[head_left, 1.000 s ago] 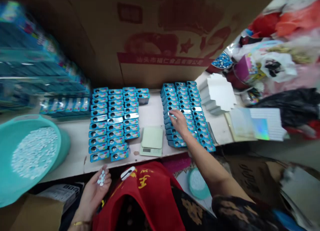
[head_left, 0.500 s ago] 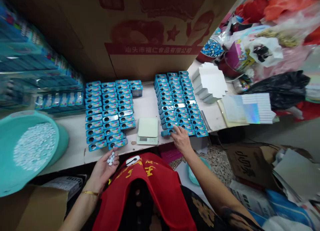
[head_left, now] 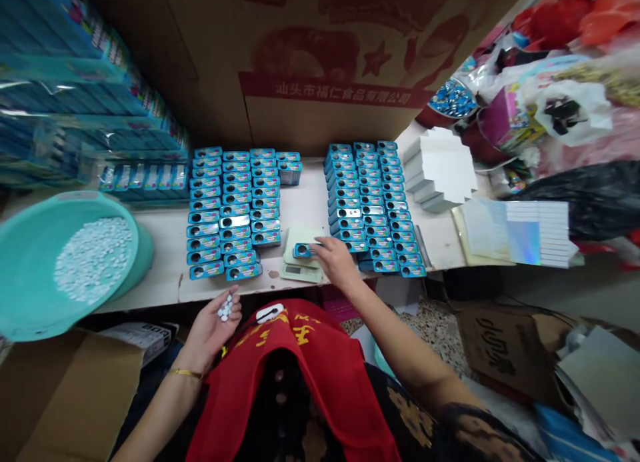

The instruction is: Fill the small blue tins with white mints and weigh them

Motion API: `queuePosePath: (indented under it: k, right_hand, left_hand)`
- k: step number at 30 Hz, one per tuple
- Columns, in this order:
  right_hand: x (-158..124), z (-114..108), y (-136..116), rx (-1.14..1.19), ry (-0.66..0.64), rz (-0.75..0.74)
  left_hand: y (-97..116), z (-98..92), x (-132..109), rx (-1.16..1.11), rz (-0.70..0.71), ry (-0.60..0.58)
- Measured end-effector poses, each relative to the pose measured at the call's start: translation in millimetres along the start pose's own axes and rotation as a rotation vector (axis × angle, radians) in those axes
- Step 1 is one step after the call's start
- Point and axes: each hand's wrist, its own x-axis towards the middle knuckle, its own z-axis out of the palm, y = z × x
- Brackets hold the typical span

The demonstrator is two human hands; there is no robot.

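Small round white candies [head_left: 226, 309] rest in my left hand [head_left: 216, 327], which is cupped palm up at the table's front edge. My right hand [head_left: 336, 262] grips one end of a small blue box [head_left: 302, 250] with a dark round spot on its face. That box is over the pale kitchen scale [head_left: 300, 271]; whether it touches the weighing plate I cannot tell. Left of the scale are columns of blue boxes [head_left: 235, 221] of the same kind. More such boxes [head_left: 371, 210] stand in columns to its right, a few with white candies on top.
A turquoise basin [head_left: 143, 249] of white candies stands at the left. Wrapped stacks of blue boxes [head_left: 120, 102] rise behind it. A large cardboard carton [head_left: 300, 125] blocks the back. White cards [head_left: 443, 165] are piled at the right, near plastic bags [head_left: 565, 189].
My right hand has moved left, bringing the blue box from the front of the right-hand columns to above the scale. My left hand still holds the candies. The view has shifted somewhat.
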Motion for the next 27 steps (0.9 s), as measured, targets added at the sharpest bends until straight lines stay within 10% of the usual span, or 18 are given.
queuePosePath:
  k: [6, 27]
  right_hand:
    - [-28.5, -6.2, 25.7, 0.069, 0.146, 0.175]
    - [-3.3, 2.0, 6.4, -0.151, -0.01, 0.098]
  left_hand:
    - [4.5, -11.0, 3.8, -0.016, 0.005, 0.01]
    - [-5.1, -7.8, -1.4, 0.023, 0.004, 0.004]
